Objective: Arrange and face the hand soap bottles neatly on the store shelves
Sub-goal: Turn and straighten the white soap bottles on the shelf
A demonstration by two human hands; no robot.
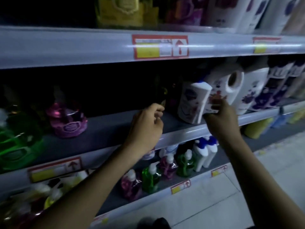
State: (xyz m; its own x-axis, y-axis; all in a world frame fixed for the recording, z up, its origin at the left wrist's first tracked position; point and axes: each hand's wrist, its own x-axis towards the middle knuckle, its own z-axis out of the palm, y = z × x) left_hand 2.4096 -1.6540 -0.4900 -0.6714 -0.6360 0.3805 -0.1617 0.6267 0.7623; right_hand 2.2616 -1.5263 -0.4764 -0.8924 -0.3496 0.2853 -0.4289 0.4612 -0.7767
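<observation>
Far to the left of both hands, a green bottle [14, 146] and a pink bottle [67, 119] stand on the middle shelf [105, 129], well apart from either grip. A red and yellow price tag [54, 169] sits on the shelf's front rail below them.

The left hand [146, 124] hovers over the front of this shelf with its fingers curled. Its fingertips are close to a dark bottle [160, 96] standing in shadow behind them, but the dim light hides whether they touch or hold it.

Just right of that hand is a white bottle [189, 103], tilted, with its base low over the front of the board. The right hand [221, 119] pinches it by the lower right edge, with the fingers on the printed face and the rest of the hand beside and below it.

Directly behind the right hand's fingers stands a large white jug [231, 86] with a round handle hole. Further right is a row of white packs with purple flowers [272, 90].

Below both forearms, on the lower shelf [189, 182], small pink and green pump bottles [151, 177] stand in a row. Under the right wrist are white bottles with blue caps [204, 151].
</observation>
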